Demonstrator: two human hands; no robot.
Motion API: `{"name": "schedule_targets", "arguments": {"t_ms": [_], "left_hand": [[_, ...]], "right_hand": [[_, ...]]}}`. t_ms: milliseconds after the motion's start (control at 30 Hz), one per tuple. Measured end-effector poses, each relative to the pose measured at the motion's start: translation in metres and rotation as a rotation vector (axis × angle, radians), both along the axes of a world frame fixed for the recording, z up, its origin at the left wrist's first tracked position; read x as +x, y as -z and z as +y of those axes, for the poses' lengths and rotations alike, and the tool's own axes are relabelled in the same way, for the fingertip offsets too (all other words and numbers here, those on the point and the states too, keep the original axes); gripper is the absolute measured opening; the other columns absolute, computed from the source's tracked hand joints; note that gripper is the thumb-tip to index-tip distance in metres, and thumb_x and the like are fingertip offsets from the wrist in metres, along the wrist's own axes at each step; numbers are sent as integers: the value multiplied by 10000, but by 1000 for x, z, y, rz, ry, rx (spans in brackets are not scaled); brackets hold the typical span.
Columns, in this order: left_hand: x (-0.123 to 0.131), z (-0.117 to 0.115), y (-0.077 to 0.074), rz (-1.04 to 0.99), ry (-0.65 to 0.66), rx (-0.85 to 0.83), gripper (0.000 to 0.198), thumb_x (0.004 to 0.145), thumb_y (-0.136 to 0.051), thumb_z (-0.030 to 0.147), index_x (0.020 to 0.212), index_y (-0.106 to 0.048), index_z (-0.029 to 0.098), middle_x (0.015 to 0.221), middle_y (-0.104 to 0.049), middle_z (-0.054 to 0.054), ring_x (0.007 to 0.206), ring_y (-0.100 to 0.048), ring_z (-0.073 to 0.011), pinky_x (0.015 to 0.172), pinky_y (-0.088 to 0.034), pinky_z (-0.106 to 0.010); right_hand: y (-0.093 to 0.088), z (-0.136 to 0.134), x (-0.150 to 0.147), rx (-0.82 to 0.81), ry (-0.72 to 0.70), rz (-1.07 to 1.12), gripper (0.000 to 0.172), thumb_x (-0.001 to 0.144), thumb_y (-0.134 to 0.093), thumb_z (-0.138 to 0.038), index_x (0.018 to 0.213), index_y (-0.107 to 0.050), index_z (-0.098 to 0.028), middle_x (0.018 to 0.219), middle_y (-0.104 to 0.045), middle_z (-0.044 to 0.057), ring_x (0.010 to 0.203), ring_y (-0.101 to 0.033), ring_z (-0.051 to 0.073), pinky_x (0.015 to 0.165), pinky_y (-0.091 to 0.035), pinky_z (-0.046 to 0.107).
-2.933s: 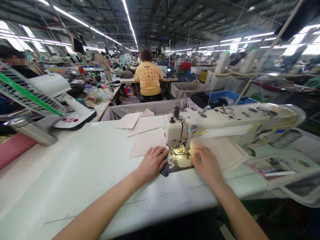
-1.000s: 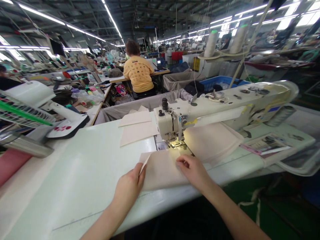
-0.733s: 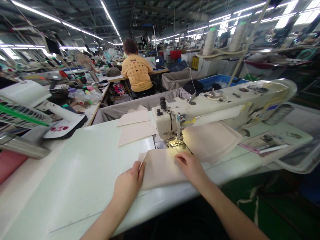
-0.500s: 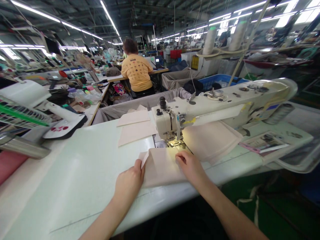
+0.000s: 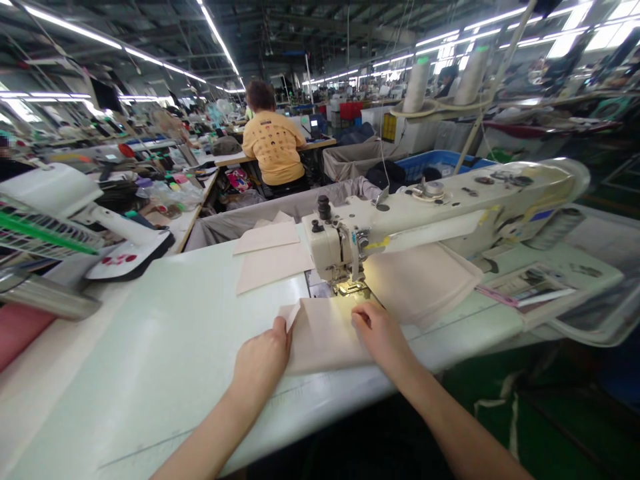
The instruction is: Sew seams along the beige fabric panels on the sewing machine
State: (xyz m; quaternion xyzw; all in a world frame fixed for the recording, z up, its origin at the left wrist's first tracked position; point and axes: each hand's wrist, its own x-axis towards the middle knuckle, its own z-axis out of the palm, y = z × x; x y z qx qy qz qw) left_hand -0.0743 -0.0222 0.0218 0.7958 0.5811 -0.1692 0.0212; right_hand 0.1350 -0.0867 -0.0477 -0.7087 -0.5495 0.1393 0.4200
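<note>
Under the left hand (image 5: 263,367) and right hand (image 5: 383,337), a pale beige fabric panel (image 5: 325,340) lies flat on the white sewing bench (image 5: 150,347), its far edge just short of the presser foot.

Left fingers (image 5: 280,337) are bent down at the panel's left edge, right beside a small turned-up fabric corner (image 5: 290,315). Can't tell if they pinch that corner or only press beside it. Right fingers (image 5: 363,315) are spread a little and press on top of the cloth, no visible grip, just ahead of the lit metal presser foot (image 5: 353,288) under the cream industrial sewing machine head (image 5: 325,250).

Risks: the turned-up corner could flatten or fold wrongly if the left fingers ease off. Uneven pressure from the two hands could skew the panel against the foot, putting its edge off line. Right fingertips are close to the needle area, so pushing further forward would be a pinch or puncture hazard.

Just right of the foot, a loose beige fabric pile (image 5: 420,280) sits against the machine arm and could drag on the panel if the two touch. Two flat beige fabric pieces (image 5: 273,263) lie beyond the left fingers, near the bench's far edge, and could slide into the grey cloth bin (image 5: 235,223) if knocked.
</note>
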Motion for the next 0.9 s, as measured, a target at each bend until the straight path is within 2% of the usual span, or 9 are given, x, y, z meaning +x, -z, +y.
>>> {"name": "schedule_targets", "arguments": {"t_ms": [200,267,333,400,467,533,600,667,900], "left_hand": [[-6,0,-6,5,-2,-16,368,1051,-296,339,1069,-599,131,882,-742,-181,897,-741,-323,777,-557,-434],[-12,-1,-11,2,-14,16,362,1035,-353,379,1066,-614,131,880,-738,-175,880,-738,-331,776,-561,-452],[-13,-3,-14,-45,-6,130,326,1007,-427,373,1129,-612,133,969,-734,-180,901,-731,-338,792,-564,-475],[-6,-5,-10,-162,119,304,321,979,-476,290,1247,-581,149,1192,-687,-198,1069,-689,-344,900,-542,-501],[7,-6,1,-322,372,396,407,954,-484,193,1358,-529,170,1426,-561,-179,1303,-556,-321,1065,-462,-492],[20,-4,17,-444,589,299,458,964,-491,218,1418,-486,161,1504,-496,-144,1381,-484,-286,1125,-428,-451],[29,-1,32,-489,645,210,461,987,-492,283,1426,-484,140,1509,-491,-145,1396,-463,-295,1142,-408,-476],[30,4,40,-518,640,167,457,1005,-479,319,1429,-489,149,1516,-483,-143,1415,-436,-299,1156,-381,-510],[24,13,37,-569,648,123,452,1022,-461,331,1452,-478,190,1536,-459,-131,1439,-403,-279,1184,-325,-522]], "right_hand": [[-14,-10,-3,-13,-53,-268,169,893,-585,-133,783,-683,-216,821,-641,47,764,-633,193,698,-498,292],[-17,-14,-2,37,-130,-361,162,910,-599,-155,806,-701,-224,876,-639,61,845,-624,215,749,-512,320],[-17,-15,0,102,-210,-401,146,927,-598,-160,869,-714,-226,971,-664,74,938,-614,235,830,-520,367],[-15,-11,3,141,-265,-410,153,945,-579,-158,942,-718,-222,1065,-679,80,991,-606,243,886,-517,409],[-13,-4,5,143,-295,-409,162,955,-569,-155,986,-717,-212,1094,-687,80,1012,-603,248,905,-515,431],[-11,2,6,133,-311,-402,164,961,-565,-160,1009,-715,-202,1083,-694,80,1009,-603,250,902,-518,438],[-10,7,6,132,-315,-394,174,969,-552,-167,1022,-714,-200,1075,-699,82,1007,-605,249,895,-522,437],[-8,10,7,138,-317,-384,187,976,-538,-172,1027,-714,-207,1077,-703,82,1012,-607,246,901,-523,433],[-6,15,8,166,-315,-374,200,981,-529,-192,1045,-717,-212,1093,-711,88,1047,-610,255,932,-516,448]]}}
